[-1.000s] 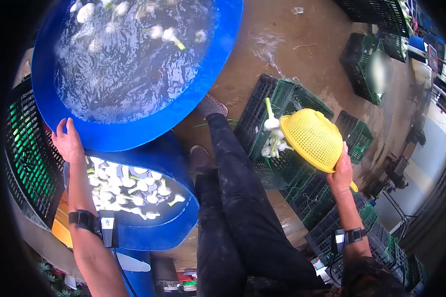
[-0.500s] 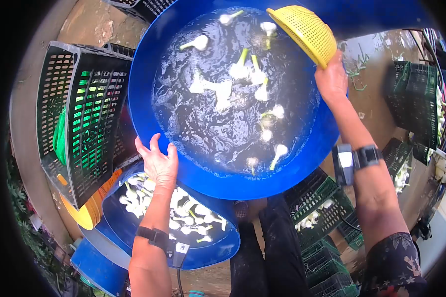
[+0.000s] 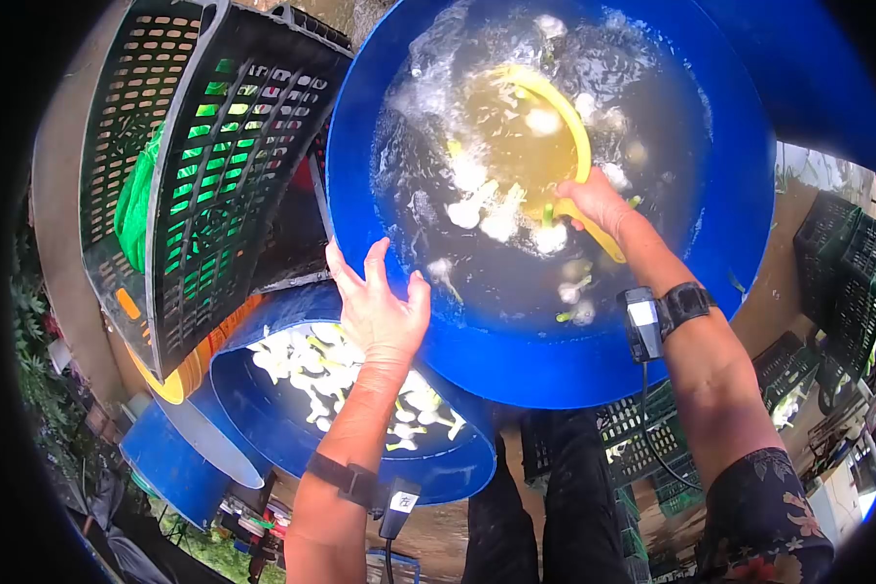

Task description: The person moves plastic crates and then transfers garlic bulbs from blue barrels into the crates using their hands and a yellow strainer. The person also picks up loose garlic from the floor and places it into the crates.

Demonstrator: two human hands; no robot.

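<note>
My right hand (image 3: 602,206) grips the rim of a yellow strainer (image 3: 576,127), which is dipped in the water of a large blue tub (image 3: 516,365). Pale bulbs with short green stems (image 3: 501,216) float around and within the strainer. At the tub's near left edge is my left hand (image 3: 382,307), fingers spread and holding nothing. Below that hand a second blue tub (image 3: 438,477) contains many white bulbs (image 3: 311,375).
Upright dark crates (image 3: 180,185) with green netting (image 3: 138,200) stand at the left, above yellow containers (image 3: 170,384) and a blue bucket (image 3: 180,457). More dark crates (image 3: 847,263) stand on the wet floor at the right.
The yellow strainer has moved from the tub's upper right rim down into the water, with my right hand holding it. The water and bulbs have shifted. The view has shifted too.
</note>
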